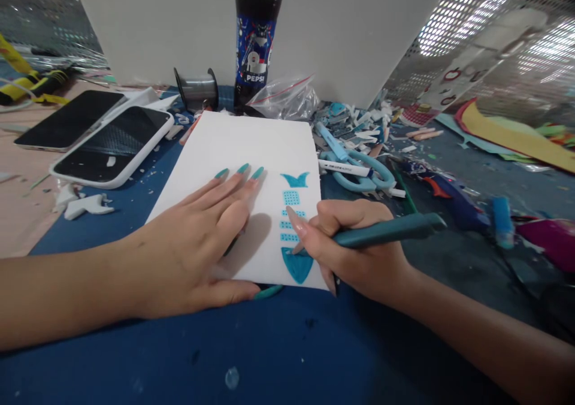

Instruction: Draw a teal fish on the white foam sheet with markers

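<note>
A white sheet (256,135) lies on the blue table top. My left hand (202,231) rests flat on its left side, fingers stretched out. Something dark under its curled little-finger side is mostly hidden. My right hand (359,249) is closed round a teal marker (390,230), whose tip is down at a solid blue rounded-triangle shape (297,267) near the sheet's lower right corner. Above that shape run several dotted blue blocks (291,198), topped by a blue tail-like shape (295,180). My right fingers partly cover the middle blocks.
Behind the sheet stand a Pepsi bottle (257,39), a spool (197,90) and a clear plastic bag (290,98). Light blue scissors (359,180), a white marker (345,168) and scraps (354,123) lie at right. Two phones (114,144) sit left. A purple-blue tool (453,198) lies far right.
</note>
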`<control>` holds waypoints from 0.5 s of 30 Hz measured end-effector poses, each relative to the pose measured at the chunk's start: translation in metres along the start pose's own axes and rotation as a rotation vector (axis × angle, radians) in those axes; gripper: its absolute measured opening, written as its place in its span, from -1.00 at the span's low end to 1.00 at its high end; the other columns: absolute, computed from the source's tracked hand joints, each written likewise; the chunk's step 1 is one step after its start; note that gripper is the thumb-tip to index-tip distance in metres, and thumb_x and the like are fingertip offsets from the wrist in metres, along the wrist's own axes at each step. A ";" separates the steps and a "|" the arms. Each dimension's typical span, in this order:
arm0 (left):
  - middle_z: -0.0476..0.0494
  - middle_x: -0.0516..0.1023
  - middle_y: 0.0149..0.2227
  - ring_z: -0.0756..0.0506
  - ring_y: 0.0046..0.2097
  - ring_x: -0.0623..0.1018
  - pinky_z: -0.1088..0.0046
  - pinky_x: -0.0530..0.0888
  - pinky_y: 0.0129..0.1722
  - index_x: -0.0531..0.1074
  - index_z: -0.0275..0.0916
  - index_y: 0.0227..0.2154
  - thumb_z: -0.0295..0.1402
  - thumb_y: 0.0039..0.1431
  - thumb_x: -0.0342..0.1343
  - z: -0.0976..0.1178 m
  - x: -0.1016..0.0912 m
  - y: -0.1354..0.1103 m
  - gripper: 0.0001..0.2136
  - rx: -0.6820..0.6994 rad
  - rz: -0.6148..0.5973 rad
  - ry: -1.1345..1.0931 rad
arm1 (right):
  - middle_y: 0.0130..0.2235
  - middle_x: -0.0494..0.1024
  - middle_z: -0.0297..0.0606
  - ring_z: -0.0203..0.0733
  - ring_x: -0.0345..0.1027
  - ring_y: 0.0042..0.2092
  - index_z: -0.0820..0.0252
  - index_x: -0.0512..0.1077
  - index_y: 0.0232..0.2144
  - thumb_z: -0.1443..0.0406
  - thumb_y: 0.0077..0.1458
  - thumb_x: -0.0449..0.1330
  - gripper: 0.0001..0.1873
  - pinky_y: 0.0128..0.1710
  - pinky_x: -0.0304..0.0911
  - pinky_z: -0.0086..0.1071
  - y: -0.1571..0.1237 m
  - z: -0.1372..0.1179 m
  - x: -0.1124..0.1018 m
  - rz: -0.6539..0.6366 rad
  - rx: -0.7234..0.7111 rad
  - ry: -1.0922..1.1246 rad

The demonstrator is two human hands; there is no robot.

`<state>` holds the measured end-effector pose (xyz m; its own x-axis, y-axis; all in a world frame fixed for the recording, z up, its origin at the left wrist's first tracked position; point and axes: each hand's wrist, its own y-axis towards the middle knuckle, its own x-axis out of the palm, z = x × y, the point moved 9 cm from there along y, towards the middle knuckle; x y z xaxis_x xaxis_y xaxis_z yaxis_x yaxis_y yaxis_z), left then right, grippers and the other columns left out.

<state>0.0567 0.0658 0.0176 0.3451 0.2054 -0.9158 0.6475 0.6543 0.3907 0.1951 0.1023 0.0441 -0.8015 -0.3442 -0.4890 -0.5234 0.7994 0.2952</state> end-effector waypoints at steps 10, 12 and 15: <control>-0.35 0.08 0.45 -0.31 0.47 0.08 0.08 0.15 0.41 -0.08 -0.30 0.42 0.16 0.37 -0.21 0.000 -0.001 0.001 -0.23 -0.004 -0.002 -0.037 | -0.71 0.11 -0.51 -0.45 0.04 -0.64 0.15 -0.09 -0.64 0.50 0.15 0.13 -0.49 -0.50 0.33 -0.44 0.001 -0.005 0.000 0.010 -0.042 -0.019; -0.35 0.08 0.45 -0.32 0.46 0.08 0.06 0.16 0.40 -0.11 -0.29 0.43 0.17 0.37 -0.21 -0.001 0.000 0.001 -0.22 -0.007 -0.011 -0.035 | -0.71 0.10 -0.51 -0.46 0.03 -0.65 0.15 -0.10 -0.64 0.52 0.13 0.11 -0.50 -0.52 0.31 -0.47 0.001 -0.008 -0.001 0.015 -0.068 -0.032; -0.35 0.09 0.45 -0.32 0.47 0.07 0.04 0.15 0.41 -0.05 -0.28 0.41 0.16 0.37 -0.20 -0.001 0.000 0.001 -0.25 0.001 -0.012 -0.047 | -0.71 0.09 -0.51 -0.46 0.01 -0.65 0.16 -0.11 -0.63 0.51 0.15 0.12 -0.49 -0.55 0.25 -0.48 0.002 -0.009 -0.001 0.010 -0.079 -0.051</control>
<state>0.0567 0.0668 0.0181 0.3685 0.1631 -0.9152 0.6525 0.6559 0.3796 0.1922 0.0997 0.0521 -0.7921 -0.3090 -0.5263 -0.5381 0.7606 0.3633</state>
